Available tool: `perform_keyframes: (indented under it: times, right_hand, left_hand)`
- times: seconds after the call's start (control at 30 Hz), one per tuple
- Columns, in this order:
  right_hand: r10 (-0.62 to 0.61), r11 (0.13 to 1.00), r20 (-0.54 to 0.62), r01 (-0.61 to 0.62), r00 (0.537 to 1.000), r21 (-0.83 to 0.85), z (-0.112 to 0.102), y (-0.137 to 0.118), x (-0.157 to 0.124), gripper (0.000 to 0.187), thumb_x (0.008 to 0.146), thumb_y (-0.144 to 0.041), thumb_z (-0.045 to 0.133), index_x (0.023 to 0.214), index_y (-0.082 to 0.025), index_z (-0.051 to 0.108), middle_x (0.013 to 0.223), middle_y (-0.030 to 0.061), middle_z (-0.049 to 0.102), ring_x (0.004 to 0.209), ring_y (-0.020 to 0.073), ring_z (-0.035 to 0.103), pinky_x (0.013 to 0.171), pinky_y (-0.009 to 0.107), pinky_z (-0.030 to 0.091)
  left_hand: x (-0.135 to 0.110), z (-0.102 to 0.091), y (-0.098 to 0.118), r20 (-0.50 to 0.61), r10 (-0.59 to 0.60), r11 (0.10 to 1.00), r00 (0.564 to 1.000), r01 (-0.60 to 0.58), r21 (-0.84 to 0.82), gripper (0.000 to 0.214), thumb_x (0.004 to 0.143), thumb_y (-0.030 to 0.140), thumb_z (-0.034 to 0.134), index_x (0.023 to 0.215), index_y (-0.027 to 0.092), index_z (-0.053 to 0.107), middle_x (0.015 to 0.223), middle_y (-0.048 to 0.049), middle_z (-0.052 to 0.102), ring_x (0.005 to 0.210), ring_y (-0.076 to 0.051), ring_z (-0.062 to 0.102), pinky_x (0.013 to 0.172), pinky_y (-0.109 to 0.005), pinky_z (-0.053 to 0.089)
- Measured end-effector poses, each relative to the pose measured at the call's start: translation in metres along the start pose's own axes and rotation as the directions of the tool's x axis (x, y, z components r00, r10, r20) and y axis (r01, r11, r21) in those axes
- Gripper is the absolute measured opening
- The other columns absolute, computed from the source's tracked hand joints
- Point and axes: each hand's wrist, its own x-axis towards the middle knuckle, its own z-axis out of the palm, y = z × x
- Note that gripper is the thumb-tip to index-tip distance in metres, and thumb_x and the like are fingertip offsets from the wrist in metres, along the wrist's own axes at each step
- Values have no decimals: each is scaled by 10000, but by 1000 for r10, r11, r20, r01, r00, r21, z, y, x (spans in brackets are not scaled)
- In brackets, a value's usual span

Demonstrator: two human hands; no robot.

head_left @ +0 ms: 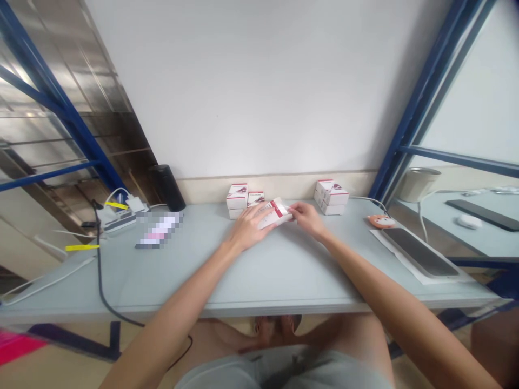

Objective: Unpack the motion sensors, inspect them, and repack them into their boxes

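Note:
A small white carton with a red band (pixel 278 208) lies tilted above the middle of the desk. My left hand (pixel 250 224) is wrapped round its left side, thumb along the near edge. At the carton's right end, the fingers of my right hand (pixel 306 217) are pinched together against the end; whether they grip a flap there is too small to tell. Just behind my left hand stand two stacked white and red cartons (pixel 237 200), with another carton (pixel 255 198) beside them, partly hidden. To the right of my right hand is a further stack of similar cartons (pixel 331 196).
On the left of the desk (pixel 284 275) are a power strip (pixel 121 219) with cables, a blurred-out phone-like object (pixel 160 229) and a black cylinder (pixel 168 187). At right lie a dark-screened tablet (pixel 419 252) on white paper and an orange item (pixel 380 221). A wall rises behind.

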Motion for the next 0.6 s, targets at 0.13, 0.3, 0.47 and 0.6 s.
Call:
perform_keyframes:
  times: [0.13, 0.3, 0.47, 0.6]
  right_hand:
    - [4, 999, -78, -1, 997, 40, 0, 0, -1, 230, 830, -402, 718, 821, -176, 675, 698, 51, 709, 634, 179, 666, 569, 271, 509]
    - [37, 988, -230, -2, 972, 153, -6, 1, 5, 273, 800, -442, 752, 849, -199, 637, 780, 37, 680, 670, 185, 666, 540, 303, 594]
    - [112, 956, -380, 5, 918, 293, -29, 3, 17, 262, 804, -434, 729, 840, -221, 581, 815, 11, 614, 721, 164, 634, 581, 320, 658]
    - [182, 926, -397, -21, 900, 377, -43, 5, 20, 187, 790, -358, 713, 810, -217, 591, 782, 15, 625, 717, 167, 633, 589, 321, 660]
  left_hand:
    - [0, 1, 0, 6, -18, 1000, 1000, 18, -9, 457, 977, 398, 683, 1405, 242, 648, 1518, -120, 607, 1410, -304, 576, 1187, -520, 475]
    - [-1, 0, -2, 26, -29, 999, 999, 30, -23, 444, 978, 407, 671, 1395, 253, 650, 1525, -115, 601, 1419, -300, 566, 1198, -538, 462]
    - [-5, -4, -12, 37, -59, 998, 998, 59, -3, 444, 970, 406, 670, 1390, 261, 660, 1507, -101, 618, 1399, -295, 584, 1199, -506, 464]
    - [-6, -8, -20, 89, -70, 998, 994, 70, 5, 466, 978, 433, 650, 1414, 268, 643, 1507, -89, 623, 1378, -285, 601, 1176, -477, 480]
